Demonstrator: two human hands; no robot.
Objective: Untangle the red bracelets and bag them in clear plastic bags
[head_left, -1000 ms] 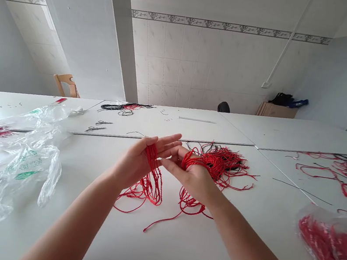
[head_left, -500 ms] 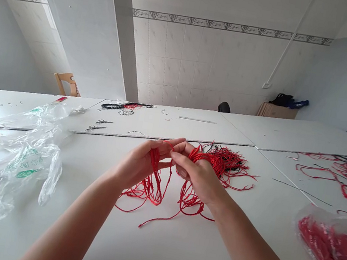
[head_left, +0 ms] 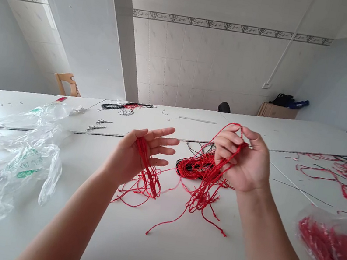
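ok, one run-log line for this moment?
left hand: holds red cord loops, fingers spread | right hand: grips hanging red cord bundle | table: red-and-black cord pile beyond

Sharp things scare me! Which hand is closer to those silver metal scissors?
Left. The left hand, holding thin red braided cords, is to the right of the silver metal scissors; the right hand is farther right, past the left hand.

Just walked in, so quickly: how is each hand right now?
Left hand: holding red cords, fingers spread.
Right hand: closed, holding more red cords.
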